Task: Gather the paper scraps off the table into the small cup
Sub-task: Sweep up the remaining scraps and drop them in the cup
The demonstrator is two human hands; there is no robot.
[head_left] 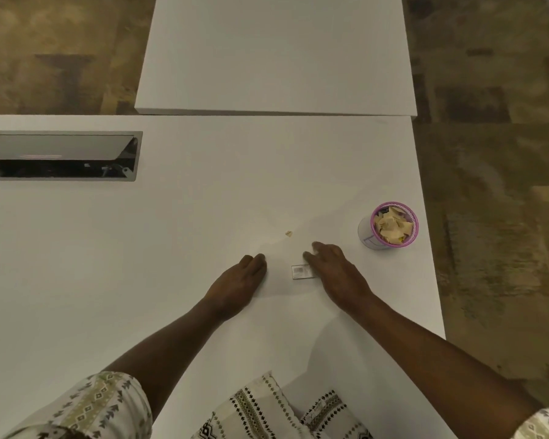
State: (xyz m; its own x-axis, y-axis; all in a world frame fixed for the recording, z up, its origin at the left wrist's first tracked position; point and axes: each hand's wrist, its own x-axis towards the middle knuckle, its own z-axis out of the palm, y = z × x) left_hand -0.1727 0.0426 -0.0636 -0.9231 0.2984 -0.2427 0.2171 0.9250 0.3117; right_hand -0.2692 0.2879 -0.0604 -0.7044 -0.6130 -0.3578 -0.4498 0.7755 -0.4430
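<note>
At the bottom of the frame two patterned sleeves [86,407] give way to bare forearms reaching up toward mid-frame over the white table [140,264]. The left hand [238,280] rests palm down, fingers close together and flat, holding nothing. The right hand [333,267] lies loosely spread and empty, its fingertips just beside a small printed label [301,271] that lies flat between the two hands. A little higher, near the centre, sits one tiny tan scrap [288,233], apart from both hands. To the right of centre stands the small cup [390,226], purple-rimmed and already nearly full of tan scraps. The job looks close to done. A flat slip is hard to pinch, so sliding a fingertip or nail under one edge should lift it cleanly; the tiny scrap needs a fine pinch, and both should be dropped from right above the rim so the heaped pile does not spill. The cup stands near the table's right edge, so a careless nudge could tip it off. Open white surface lies to the left; an open cable hatch [61,155] sits at upper left, and a second tabletop [276,58] adjoins at the top.
</note>
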